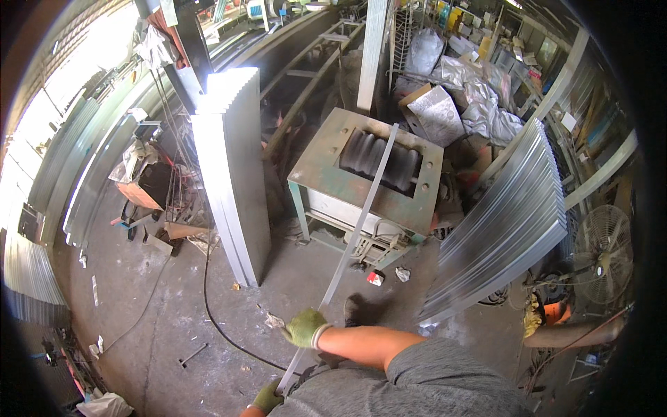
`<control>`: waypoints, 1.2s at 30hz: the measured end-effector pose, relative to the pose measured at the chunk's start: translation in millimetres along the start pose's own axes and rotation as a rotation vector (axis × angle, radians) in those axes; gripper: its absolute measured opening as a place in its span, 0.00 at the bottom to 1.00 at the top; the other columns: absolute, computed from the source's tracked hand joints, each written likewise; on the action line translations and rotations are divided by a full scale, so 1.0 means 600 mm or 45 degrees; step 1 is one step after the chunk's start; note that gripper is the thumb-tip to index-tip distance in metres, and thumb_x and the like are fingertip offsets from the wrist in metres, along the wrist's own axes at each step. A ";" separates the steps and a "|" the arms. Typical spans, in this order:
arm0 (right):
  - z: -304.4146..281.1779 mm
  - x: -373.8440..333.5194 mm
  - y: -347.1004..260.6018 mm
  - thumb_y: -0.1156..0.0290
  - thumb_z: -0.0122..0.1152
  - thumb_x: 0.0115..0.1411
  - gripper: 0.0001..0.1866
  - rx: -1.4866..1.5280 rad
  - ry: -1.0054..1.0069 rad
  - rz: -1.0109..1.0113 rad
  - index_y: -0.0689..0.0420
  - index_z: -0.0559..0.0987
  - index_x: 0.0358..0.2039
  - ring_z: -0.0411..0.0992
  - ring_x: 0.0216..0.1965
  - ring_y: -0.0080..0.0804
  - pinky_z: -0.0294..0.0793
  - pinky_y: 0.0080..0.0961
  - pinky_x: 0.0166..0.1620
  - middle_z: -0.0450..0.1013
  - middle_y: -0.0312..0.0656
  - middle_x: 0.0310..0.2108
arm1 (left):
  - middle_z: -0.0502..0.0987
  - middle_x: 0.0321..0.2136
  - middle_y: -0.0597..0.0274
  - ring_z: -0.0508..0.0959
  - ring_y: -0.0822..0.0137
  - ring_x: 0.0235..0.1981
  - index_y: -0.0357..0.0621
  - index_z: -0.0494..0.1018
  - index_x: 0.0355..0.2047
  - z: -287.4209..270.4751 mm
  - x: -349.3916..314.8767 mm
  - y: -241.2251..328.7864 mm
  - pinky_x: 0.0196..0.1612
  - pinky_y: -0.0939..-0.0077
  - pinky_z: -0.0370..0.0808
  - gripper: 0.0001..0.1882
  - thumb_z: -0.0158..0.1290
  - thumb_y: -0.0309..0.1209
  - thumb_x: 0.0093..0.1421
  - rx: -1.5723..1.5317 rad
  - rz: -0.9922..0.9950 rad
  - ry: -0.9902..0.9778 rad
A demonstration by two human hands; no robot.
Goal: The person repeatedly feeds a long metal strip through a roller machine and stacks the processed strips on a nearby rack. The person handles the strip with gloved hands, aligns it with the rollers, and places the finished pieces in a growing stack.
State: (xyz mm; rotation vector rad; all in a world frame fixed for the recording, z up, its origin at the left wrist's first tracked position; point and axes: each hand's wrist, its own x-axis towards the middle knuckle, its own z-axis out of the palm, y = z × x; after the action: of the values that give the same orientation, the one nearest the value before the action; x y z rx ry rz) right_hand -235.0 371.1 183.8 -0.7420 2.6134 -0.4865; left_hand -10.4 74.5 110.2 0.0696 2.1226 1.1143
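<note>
Right-hand grip (306,328), left-hand grip (268,397) both closed around long metal strip (358,229).

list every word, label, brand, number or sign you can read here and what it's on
None can be read anywhere in this view.
Metal strip: no lettering can be made out.
Roller machine: no lettering can be made out.
Fan: any mark on its hub is too small to read.
Red-and-white scrap on the floor: any print is too small and blurred to read.
</note>
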 end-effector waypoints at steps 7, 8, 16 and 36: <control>0.109 -0.009 -0.124 0.48 0.51 0.74 0.26 0.067 -0.218 -0.341 0.52 0.91 0.35 0.85 0.37 0.54 0.83 0.58 0.44 0.87 0.48 0.34 | 0.84 0.37 0.49 0.84 0.47 0.39 0.47 0.76 0.62 -0.034 -0.114 -0.104 0.44 0.52 0.81 0.24 0.59 0.46 0.72 0.031 -0.131 0.101; 0.114 -0.009 -0.131 0.49 0.53 0.73 0.25 0.076 -0.192 -0.378 0.52 0.91 0.35 0.86 0.37 0.54 0.83 0.57 0.45 0.87 0.49 0.34 | 0.83 0.36 0.50 0.83 0.48 0.38 0.47 0.76 0.62 -0.037 -0.121 -0.114 0.43 0.53 0.81 0.23 0.58 0.46 0.73 0.038 -0.151 0.124; 0.032 0.034 0.002 0.49 0.54 0.74 0.25 -0.026 0.130 -0.372 0.54 0.89 0.34 0.84 0.43 0.51 0.83 0.53 0.45 0.86 0.48 0.40 | 0.78 0.28 0.62 0.78 0.57 0.29 0.47 0.75 0.59 -0.032 -0.029 -0.026 0.38 0.63 0.79 0.19 0.54 0.44 0.77 0.138 -0.095 0.288; 0.029 -0.286 0.466 0.69 0.66 0.64 0.24 0.225 1.167 0.781 0.59 0.79 0.61 0.75 0.63 0.59 0.72 0.52 0.68 0.78 0.55 0.60 | 0.86 0.48 0.34 0.86 0.36 0.51 0.39 0.84 0.50 -0.082 0.808 0.819 0.55 0.45 0.83 0.25 0.44 0.44 0.76 1.186 0.195 0.029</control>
State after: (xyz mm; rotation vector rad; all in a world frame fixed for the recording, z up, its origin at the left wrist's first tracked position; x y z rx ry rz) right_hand -210.6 686.5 95.3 0.4879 3.3006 -1.0056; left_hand -529.8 520.4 209.5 0.6550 2.5072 0.1145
